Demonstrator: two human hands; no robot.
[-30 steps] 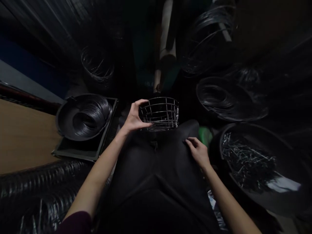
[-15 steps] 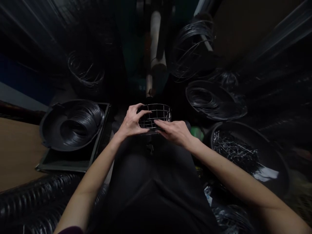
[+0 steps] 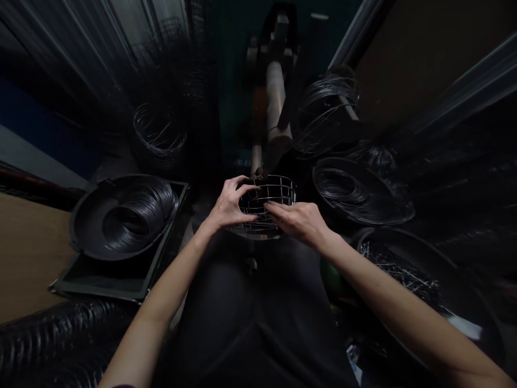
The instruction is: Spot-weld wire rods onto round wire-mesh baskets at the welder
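Note:
A round wire basket (image 3: 283, 188) with an open grid of thin metal wires is between my hands, just below the end of the machine's arm. My left hand (image 3: 230, 205) grips its left side, thumb low and fingers curled over the upper wires. At the front right, my right hand (image 3: 297, 218) pinches the basket's wires with its fingertips. Whether a small loose wire is also between those fingertips is too dark to tell. The basket's underside, near my lap, is partly hidden by my hands.
Ahead stands a machine with a pale cylindrical arm (image 3: 276, 89). On the left, a dark basin (image 3: 89, 215) holds wire rings. To the right are a basin of rings (image 3: 379, 202) and a larger basin (image 3: 464, 280) of short wire pieces. Ring stacks (image 3: 52, 334) lie lower left.
The basket and both hands have shifted slightly right and down in the view, as has most of the surroundings. Both hands keep much the same hold on the basket.

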